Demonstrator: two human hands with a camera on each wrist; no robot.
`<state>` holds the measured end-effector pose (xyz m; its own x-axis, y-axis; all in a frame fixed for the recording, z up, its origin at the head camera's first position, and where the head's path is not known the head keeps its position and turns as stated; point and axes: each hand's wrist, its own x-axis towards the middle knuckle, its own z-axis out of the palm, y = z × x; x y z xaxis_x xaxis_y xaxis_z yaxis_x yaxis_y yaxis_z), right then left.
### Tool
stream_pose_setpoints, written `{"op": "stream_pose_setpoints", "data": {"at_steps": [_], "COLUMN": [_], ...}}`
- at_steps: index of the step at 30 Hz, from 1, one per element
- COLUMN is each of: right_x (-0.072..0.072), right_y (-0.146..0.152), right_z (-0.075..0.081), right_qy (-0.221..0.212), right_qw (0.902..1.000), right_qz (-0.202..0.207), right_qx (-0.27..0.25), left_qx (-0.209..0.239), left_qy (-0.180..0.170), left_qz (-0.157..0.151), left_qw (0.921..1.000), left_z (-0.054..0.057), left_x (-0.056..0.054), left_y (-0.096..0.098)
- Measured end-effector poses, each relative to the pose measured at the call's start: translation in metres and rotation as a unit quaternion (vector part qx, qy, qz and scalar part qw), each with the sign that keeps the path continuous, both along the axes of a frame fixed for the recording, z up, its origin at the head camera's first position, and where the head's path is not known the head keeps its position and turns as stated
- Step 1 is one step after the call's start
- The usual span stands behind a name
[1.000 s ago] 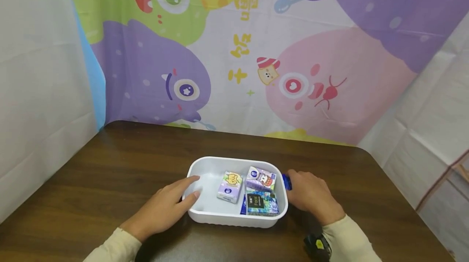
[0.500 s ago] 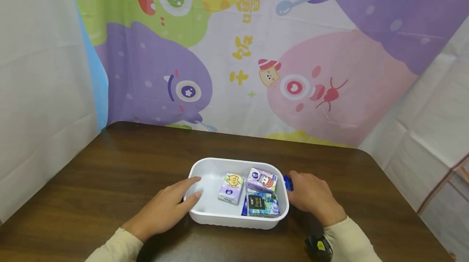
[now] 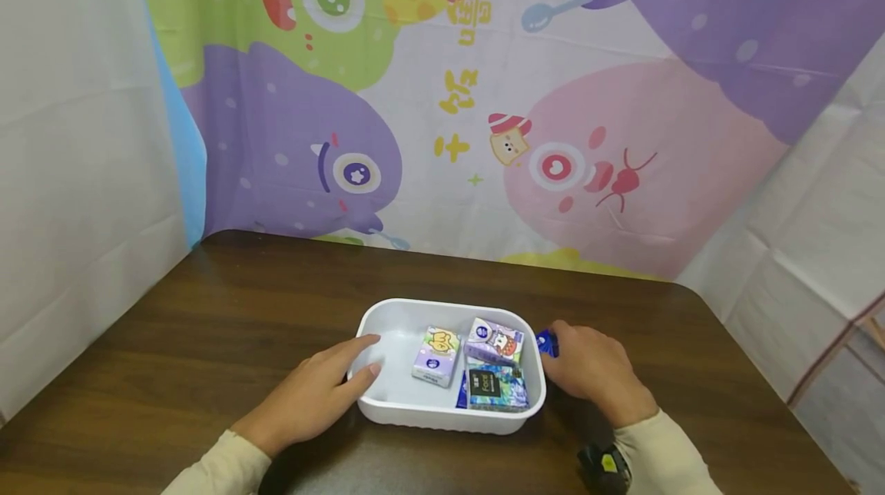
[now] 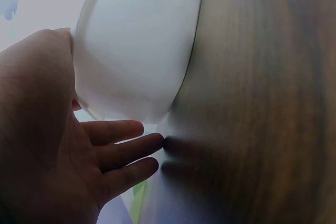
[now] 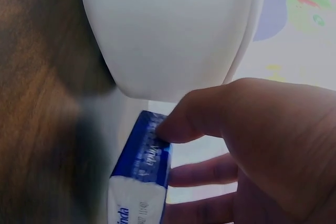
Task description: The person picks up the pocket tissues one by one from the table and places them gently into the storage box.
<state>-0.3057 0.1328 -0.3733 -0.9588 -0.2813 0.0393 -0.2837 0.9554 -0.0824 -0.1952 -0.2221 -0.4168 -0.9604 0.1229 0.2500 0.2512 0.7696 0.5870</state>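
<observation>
A white plastic basin [image 3: 449, 420] stands on the table with several tissue packs in it. My left hand [image 3: 311, 395] rests at its left end, thumb and forefinger over the rim; in the left wrist view the other fingers [image 4: 128, 150] stretch out straight below it. Just outside the right end, my right hand [image 3: 591, 364] pinches a blue and white tissue pack [image 5: 142, 166] between thumb and fingers. Inside lie a yellow and lilac pack [image 3: 437, 357], a purple pack [image 3: 494, 340] and a blue-green pack [image 3: 499, 387] with a black label. A blue edge [image 3: 462, 391] shows beside that last one.
The dark wooden table [image 3: 276, 287] extends around the basin. A cartoon-printed cloth [image 3: 442, 210] hangs behind it, and pale sheets [image 3: 83, 172] hang at both sides. A dark wrist device [image 3: 604, 466] sits at the right sleeve.
My right hand has shifted slightly right with the blue and white tissue pack, so more of it shows beside the basin. The left hand keeps its place at the rim.
</observation>
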Motion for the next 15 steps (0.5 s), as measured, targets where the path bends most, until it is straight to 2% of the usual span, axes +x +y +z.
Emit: {"op": "stream_pose_setpoints", "data": {"at_steps": [5, 15], "right_x": [-0.0016, -0.0017], "right_y": [0.001, 0.0022], "right_z": [0.002, 0.0048], "right_qy": [-0.004, 0.005], "right_qw": [0.9997, 0.9993], "right_qz": [-0.022, -0.037], "right_qx": [-0.002, -0.007], "left_qx": [-0.002, -0.001], "left_qy": [-0.001, -0.004], "left_qz": [0.002, 0.002], "left_qw": [1.0, 1.0], "left_z": [0.0002, 0.0002], "left_x": [0.0002, 0.0004], "left_y": [0.0001, 0.0002]}}
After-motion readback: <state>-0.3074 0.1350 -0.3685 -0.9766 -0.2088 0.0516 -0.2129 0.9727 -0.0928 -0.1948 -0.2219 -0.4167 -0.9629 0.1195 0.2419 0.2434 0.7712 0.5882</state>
